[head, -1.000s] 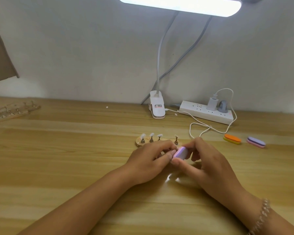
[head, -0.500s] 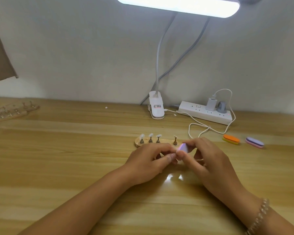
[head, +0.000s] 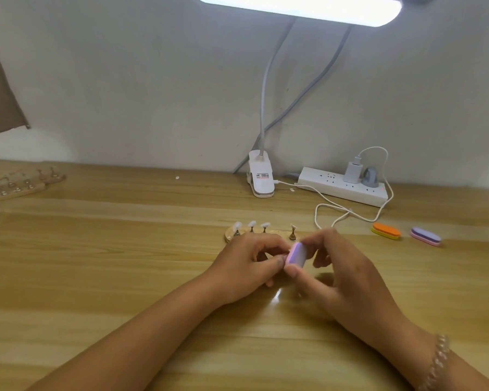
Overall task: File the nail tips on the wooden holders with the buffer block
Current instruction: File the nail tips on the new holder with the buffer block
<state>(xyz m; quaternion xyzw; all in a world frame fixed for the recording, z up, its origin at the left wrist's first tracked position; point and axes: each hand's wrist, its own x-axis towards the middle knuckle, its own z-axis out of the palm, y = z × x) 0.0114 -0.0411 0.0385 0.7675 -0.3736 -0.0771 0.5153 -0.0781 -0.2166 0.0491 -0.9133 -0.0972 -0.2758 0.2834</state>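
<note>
Buffer block (head: 296, 255), a small lilac pad with rounded ends, sits pinched by thumb and fingers (head: 322, 237) of our right hand (head: 347, 280), just before the wooden holder (head: 229, 235) and its white nail tips (head: 251, 223) on the worktop (head: 96, 263). Our left hand (head: 246, 263) curls against it, probably steadying one, though its hold is hidden.

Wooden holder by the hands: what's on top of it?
Three white nail tips on little stands, plus a fourth stand further right. The left hand covers the near edge of the wooden holder, so anything there is hidden.
</note>
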